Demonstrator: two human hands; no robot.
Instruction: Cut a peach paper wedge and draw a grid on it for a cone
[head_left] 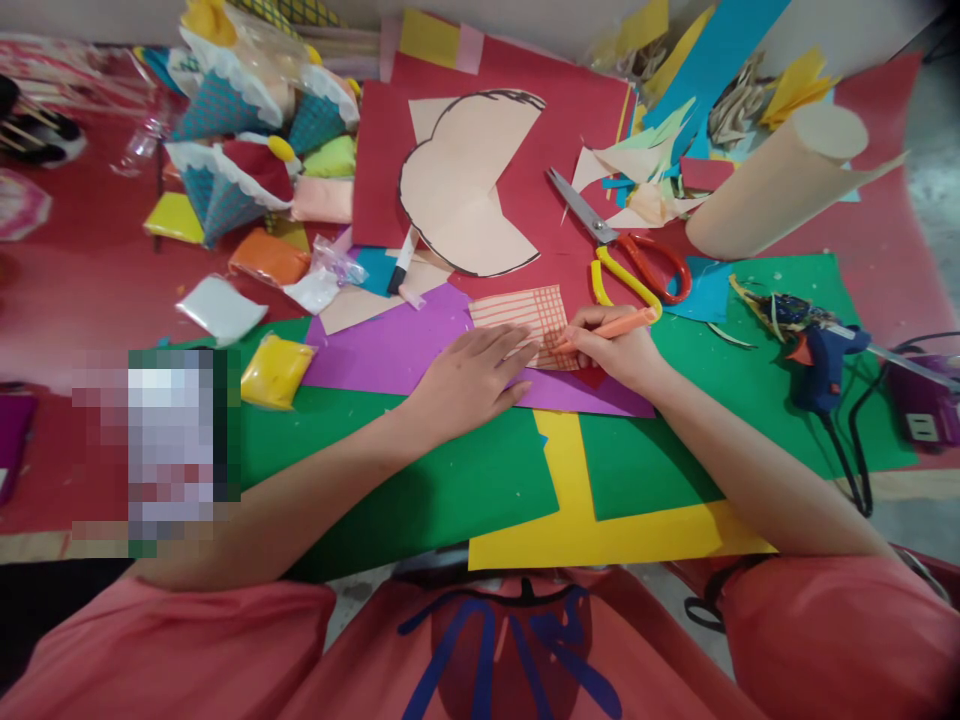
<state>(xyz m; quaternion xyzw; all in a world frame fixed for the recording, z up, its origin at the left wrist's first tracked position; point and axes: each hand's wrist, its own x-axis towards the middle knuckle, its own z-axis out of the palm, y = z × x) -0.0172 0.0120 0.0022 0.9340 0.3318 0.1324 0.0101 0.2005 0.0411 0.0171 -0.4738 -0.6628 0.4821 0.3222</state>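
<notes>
A small peach paper [504,308] with orange lines, crossed into a grid on its right side, lies on a purple sheet [360,355]. My left hand [476,380] rests flat over its lower left part, fingers stretched out. In my right hand [619,345] is an orange marker [626,322], its tip against the gridded part of the paper. Scissors [604,232] with red and yellow handles lie just beyond my right hand. Farther back, a cream cut-out [465,190] with a black outline lies on red card [379,180].
Cone-shaped crafts [232,180] and clay packets, one yellow [276,370], sit at left. A black-and-white marker [403,262] lies near the cut-out. At right are a rolled cream paper [780,180], paper scraps [637,180] and a blue glue gun [821,370] with its cord.
</notes>
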